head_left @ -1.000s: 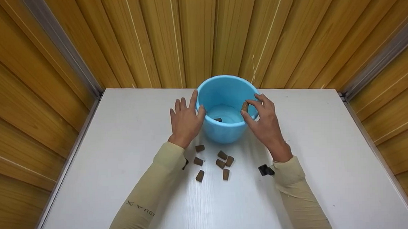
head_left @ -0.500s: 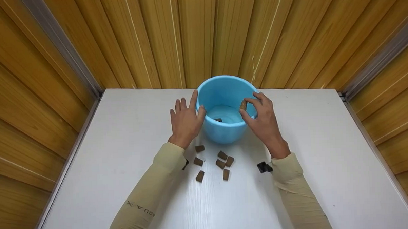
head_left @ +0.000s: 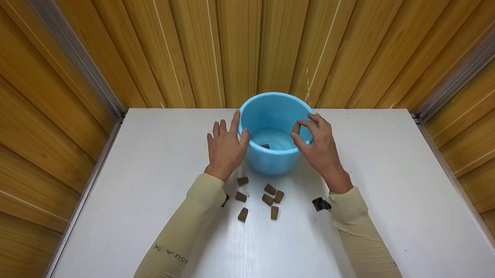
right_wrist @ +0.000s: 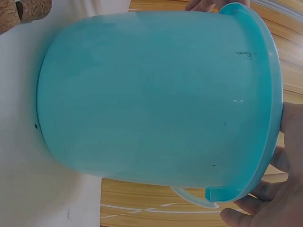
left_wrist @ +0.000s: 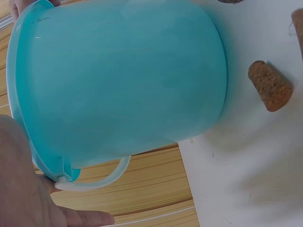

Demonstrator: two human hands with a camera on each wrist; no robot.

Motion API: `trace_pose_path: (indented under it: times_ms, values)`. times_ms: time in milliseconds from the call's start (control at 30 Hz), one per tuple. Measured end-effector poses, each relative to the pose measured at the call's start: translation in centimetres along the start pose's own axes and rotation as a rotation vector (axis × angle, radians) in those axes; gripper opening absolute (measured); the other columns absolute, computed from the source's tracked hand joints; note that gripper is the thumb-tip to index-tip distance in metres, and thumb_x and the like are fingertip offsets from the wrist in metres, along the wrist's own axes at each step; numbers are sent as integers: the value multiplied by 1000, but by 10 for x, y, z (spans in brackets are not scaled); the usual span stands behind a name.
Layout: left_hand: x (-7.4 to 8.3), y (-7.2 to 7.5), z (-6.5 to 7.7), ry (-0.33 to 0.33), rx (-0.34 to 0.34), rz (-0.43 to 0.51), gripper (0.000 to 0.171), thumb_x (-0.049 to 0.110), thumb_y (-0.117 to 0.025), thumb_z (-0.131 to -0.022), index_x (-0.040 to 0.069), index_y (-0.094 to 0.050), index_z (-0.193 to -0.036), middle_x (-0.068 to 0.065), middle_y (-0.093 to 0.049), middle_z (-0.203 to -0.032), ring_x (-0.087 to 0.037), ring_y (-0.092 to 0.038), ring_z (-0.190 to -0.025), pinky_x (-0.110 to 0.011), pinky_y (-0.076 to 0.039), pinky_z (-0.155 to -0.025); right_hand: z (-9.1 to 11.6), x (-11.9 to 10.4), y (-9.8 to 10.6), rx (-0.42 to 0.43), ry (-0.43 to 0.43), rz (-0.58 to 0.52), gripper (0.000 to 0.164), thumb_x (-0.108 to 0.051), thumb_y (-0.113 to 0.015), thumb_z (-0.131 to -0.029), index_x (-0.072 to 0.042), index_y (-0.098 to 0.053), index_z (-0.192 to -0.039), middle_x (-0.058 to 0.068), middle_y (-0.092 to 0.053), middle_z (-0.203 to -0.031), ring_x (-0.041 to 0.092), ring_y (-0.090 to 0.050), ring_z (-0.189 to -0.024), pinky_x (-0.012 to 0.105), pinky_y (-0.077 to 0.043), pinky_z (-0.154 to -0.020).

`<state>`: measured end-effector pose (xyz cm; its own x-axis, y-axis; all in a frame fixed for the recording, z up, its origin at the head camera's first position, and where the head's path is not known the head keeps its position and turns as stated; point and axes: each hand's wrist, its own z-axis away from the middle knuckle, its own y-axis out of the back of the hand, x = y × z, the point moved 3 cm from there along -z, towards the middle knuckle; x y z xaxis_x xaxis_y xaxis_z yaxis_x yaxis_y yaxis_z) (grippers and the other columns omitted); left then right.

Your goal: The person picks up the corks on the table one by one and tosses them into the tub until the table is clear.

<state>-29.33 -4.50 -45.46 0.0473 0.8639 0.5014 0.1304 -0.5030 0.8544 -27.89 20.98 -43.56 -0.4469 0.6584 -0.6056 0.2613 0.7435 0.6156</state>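
Note:
A light blue bucket (head_left: 273,162) stands upright on the white table. Over its right rim, my right hand (head_left: 322,143) pinches a tapered cork stopper (head_left: 296,128) between thumb and index finger. In the right wrist view the bucket wall covers that stopper. At the left side of the rim is my left hand (head_left: 226,151), its fingers straight and its thumb right at the edge. One cork stopper (head_left: 265,146) lies on the bucket floor, partly hidden by the front rim. Several more lie on the table before the bucket, among them a single stopper (head_left: 242,180) by my left wrist.
Nearer to me lie a loose cork stopper (head_left: 242,214) and another stopper (head_left: 274,213), with a close group behind. The bucket's white handle (left_wrist: 102,182) hangs on its far side. Wood-patterned panels (head_left: 240,44) rise behind and beside the table.
From the first frame to the second, my right hand shifts slightly left over the bucket with its cork stopper; since then it has barely moved. My left hand keeps its place.

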Motion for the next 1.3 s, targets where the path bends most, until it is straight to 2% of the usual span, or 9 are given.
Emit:
trace_pose_path:
  times_ms: [367,633,1300]
  values:
    - [1,1,1,-28,26,10,69,49,-41,-108,24,-25,-171,-28,-39,-164,-50,-28,-154,-71,-25,-119,1,1,-1,4,-8,-26,38,-15,-79,-97,4,-70,-128,29,-49,-151,47,-32,-151,65,-37,-116]
    - [0,1,1,-9,-1,-4,71,54,-35,-108,26,-22,-171,-27,-35,-166,-49,-25,-156,-70,-23,-120,3,1,-1,-8,-24,-20,41,-19,-77,-99,3,-69,-132,27,-48,-154,44,-33,-151,64,-37,-116]
    - [1,2,2,-10,12,-4,70,52,-37,-107,26,-24,-171,-27,-37,-165,-50,-26,-155,-71,-25,-119,7,-1,3,11,-12,-36,41,-21,-78,-99,3,-69,-132,27,-49,-153,44,-32,-152,63,-38,-116]
